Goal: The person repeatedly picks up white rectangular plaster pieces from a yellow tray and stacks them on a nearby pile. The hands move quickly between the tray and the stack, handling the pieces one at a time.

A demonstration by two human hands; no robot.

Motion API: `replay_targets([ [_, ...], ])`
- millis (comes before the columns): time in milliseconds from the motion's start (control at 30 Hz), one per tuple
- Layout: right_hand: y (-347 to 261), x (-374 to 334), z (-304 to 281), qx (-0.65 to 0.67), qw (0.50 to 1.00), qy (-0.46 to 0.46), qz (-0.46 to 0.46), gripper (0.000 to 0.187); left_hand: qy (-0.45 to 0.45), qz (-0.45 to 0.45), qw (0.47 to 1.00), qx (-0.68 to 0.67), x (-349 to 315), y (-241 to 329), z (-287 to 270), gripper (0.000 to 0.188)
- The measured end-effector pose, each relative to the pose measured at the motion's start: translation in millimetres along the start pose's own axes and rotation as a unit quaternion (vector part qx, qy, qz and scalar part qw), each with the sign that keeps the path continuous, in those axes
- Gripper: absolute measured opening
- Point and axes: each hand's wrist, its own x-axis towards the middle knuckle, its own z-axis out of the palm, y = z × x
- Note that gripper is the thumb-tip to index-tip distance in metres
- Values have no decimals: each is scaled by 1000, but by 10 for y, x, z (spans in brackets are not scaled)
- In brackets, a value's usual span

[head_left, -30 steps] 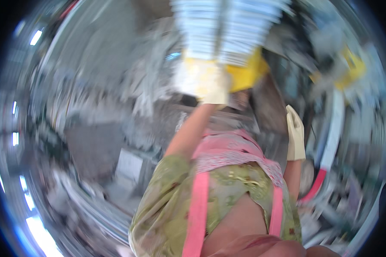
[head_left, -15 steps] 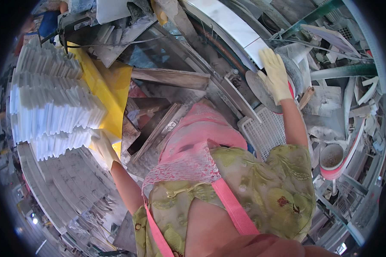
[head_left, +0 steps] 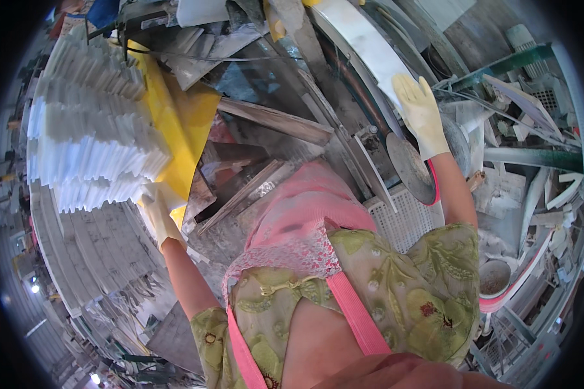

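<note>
My right hand, in a cream rubber glove, lies with extended fingers on the near end of a long white strip. This strip runs away from me along a narrow machine bed. Just below the hand is a round grey disc with a red rim. My left hand, gloved alike, is at the near end of a tall stack of thin white tiles. Its fingers are closed around the edge of the endmost tile; the glove partly hides the grip.
A yellow sheet hangs beside the stack, with wooden boards to its right. Grey stacked slabs stand below the tiles. A white perforated crate sits under the disc. At right are a bucket and green metal bars.
The whole view has shifted slightly, with most things now farther right. My right hand's fingers have come closer together on the white strip, and the joint seen in it is gone from beside the hand.
</note>
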Motion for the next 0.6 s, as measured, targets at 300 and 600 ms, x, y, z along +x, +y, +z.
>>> replay_targets([
  [300,-4,282,328,86,996,9,8,78,164,18,946,278,-89,112,-65,50],
  [600,140,837,108,259,905,-125,315,41,-95,-117,981,121,-135,221,-370,64],
])
